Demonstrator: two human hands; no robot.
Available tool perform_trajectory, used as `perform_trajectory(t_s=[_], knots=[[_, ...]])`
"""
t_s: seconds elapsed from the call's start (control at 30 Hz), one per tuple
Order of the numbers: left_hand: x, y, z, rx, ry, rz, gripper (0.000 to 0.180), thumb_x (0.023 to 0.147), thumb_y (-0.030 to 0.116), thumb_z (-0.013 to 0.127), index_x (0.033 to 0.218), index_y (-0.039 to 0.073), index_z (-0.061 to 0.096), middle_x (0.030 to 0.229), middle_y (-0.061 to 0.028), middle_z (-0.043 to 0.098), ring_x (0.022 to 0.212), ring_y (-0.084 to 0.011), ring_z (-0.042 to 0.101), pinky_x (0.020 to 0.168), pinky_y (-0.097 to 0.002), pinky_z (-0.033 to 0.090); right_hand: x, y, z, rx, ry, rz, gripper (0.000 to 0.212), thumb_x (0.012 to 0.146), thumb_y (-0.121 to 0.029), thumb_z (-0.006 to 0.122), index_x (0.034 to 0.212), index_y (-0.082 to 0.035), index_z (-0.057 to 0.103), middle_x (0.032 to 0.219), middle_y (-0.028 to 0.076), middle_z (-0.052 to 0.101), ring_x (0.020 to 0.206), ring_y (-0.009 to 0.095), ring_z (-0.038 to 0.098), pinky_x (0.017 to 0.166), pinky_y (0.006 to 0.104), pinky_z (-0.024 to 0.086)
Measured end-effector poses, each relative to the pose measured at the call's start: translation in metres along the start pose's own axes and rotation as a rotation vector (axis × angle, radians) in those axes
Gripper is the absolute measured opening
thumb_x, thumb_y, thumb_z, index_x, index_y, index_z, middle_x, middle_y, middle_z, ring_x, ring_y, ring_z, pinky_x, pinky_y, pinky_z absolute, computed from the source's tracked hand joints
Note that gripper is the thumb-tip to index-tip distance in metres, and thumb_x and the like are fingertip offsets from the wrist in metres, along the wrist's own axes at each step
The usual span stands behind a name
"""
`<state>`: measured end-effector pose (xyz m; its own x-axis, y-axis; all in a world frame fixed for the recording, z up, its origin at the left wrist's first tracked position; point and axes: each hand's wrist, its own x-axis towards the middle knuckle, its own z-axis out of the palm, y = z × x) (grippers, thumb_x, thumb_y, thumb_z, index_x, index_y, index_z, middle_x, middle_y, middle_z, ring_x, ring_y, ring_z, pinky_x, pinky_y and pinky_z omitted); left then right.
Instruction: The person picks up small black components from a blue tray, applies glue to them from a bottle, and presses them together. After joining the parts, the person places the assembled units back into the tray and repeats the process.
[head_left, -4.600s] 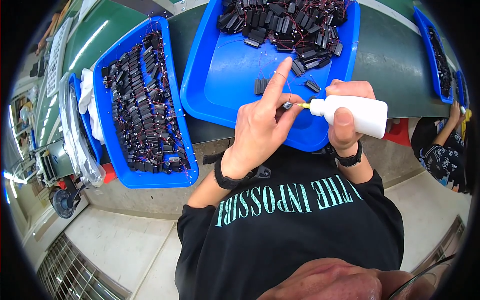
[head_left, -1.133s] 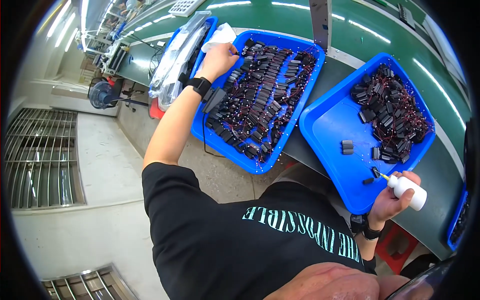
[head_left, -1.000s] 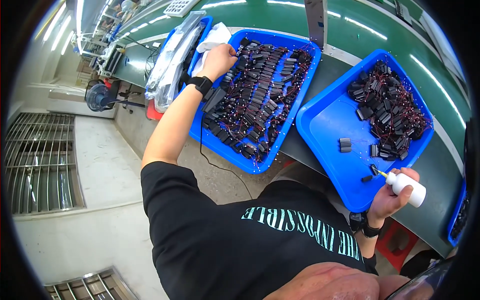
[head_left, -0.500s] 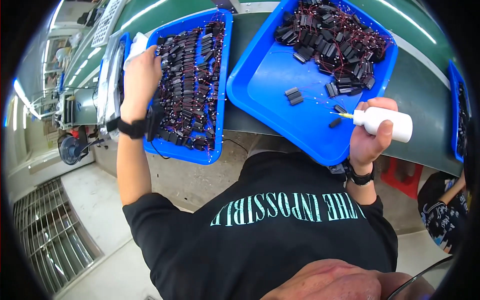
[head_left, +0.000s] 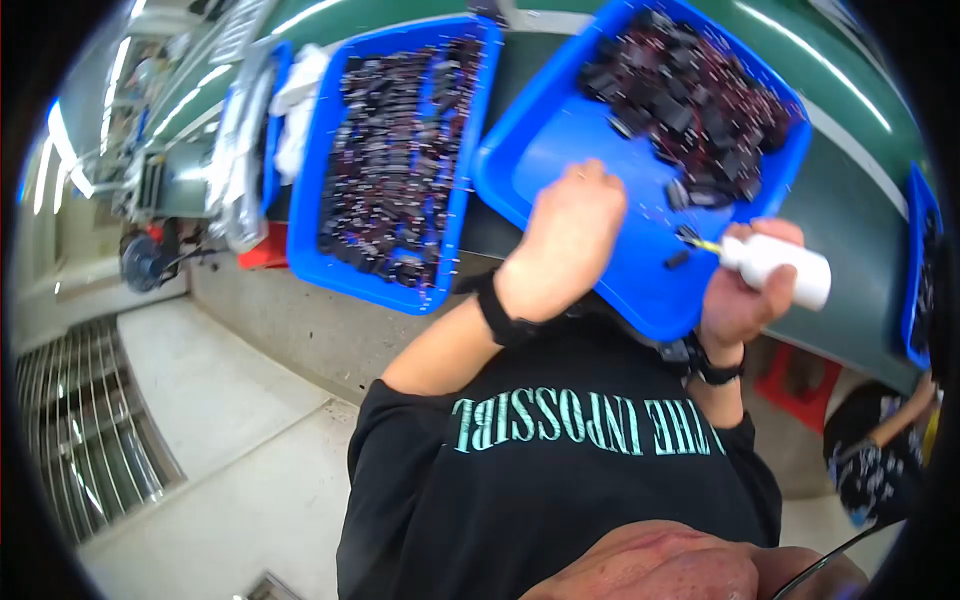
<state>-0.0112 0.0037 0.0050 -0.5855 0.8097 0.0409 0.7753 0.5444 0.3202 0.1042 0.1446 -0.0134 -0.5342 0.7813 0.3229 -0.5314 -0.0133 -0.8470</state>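
Observation:
My left hand (head_left: 570, 235) is over the near left part of the right blue tray (head_left: 545, 140). Motion blurs its fingers, and whatever lies under them is hidden. In my right hand (head_left: 740, 300) is a white squeeze bottle (head_left: 785, 268), held on its side with its thin yellowish nozzle (head_left: 706, 244) pointing left over the tray. Close to the nozzle tip lie small black blocks (head_left: 678, 260) with thin wires. A large heap of black wired blocks (head_left: 690, 110) fills the far side of that tray.
To the left, another blue tray (head_left: 305, 235) holds many black wired blocks (head_left: 395, 165) in rows. White cloth and plastic-wrapped items (head_left: 240, 150) lie beyond it. A further blue tray (head_left: 918, 270) stands at the far right, near another person's arm (head_left: 905, 410). Red stools (head_left: 800, 385) are below the bench.
My left hand has moved right, from the left tray to over the right tray. My right hand still holds the bottle at about the same place. The whole view has shifted slightly.

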Motion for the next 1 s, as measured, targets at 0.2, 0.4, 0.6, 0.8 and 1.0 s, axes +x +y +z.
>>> perform_trajectory(t_s=[0.2,0.4,0.6,0.8,1.0], knots=[[-0.006,-0.008,0.006,-0.104,0.161,0.072,0.018,0.073,0.01,0.069,0.084,0.0,0.06,0.089,-0.0169,0.059,0.081,-0.0321,0.06,0.07,-0.0401,0.052,-0.009,-0.005,-0.01,-0.004,0.12,0.047,0.048,0.088,-0.046,0.053,0.101,0.0,0.053,0.083,0.008,0.052,0.073,0.016,0.052,0.069,0.0292,0.043],[-0.007,-0.01,-0.018,-0.815,0.131,0.009,0.032,0.076,0.007,0.074,0.105,-0.002,0.063,0.099,-0.0139,0.062,0.085,-0.0217,0.064,0.073,-0.0312,0.056,-0.01,-0.007,-0.009,-0.016,0.086,-0.022,0.051,0.086,-0.049,0.055,0.101,0.0,0.052,0.079,0.007,0.052,0.07,0.018,0.051,0.067,0.0289,0.042],[-0.019,0.001,0.002,-0.968,0.392,0.086,0.041,0.073,-0.001,0.076,0.112,-0.002,0.063,0.11,-0.0108,0.06,0.09,-0.0157,0.064,0.08,-0.0285,0.056,-0.009,-0.022,0.008,-0.163,-0.125,-0.231,0.055,0.083,-0.056,0.059,0.097,-0.004,0.05,0.066,0.003,0.044,0.058,0.015,0.04,0.056,0.0281,0.031],[-0.016,0.005,0.018,-0.935,0.465,0.16,0.044,0.068,0.0,0.08,0.109,0.0,0.064,0.107,-0.0116,0.061,0.083,-0.0175,0.064,0.072,-0.0274,0.055,-0.017,-0.014,0.007,-0.284,-0.107,-0.22,0.052,0.083,-0.056,0.06,0.094,-0.006,0.049,0.063,0.001,0.039,0.055,0.012,0.034,0.052,0.0285,0.026],[-0.016,0.004,0.02,-0.9,0.483,0.185,0.045,0.067,0.0,0.08,0.109,0.001,0.064,0.107,-0.0122,0.061,0.082,-0.0174,0.064,0.071,-0.0272,0.056,-0.016,-0.014,0.012,-0.301,-0.096,-0.203,0.051,0.083,-0.054,0.061,0.093,-0.006,0.048,0.063,0.001,0.038,0.054,0.012,0.033,0.052,0.0284,0.026]])
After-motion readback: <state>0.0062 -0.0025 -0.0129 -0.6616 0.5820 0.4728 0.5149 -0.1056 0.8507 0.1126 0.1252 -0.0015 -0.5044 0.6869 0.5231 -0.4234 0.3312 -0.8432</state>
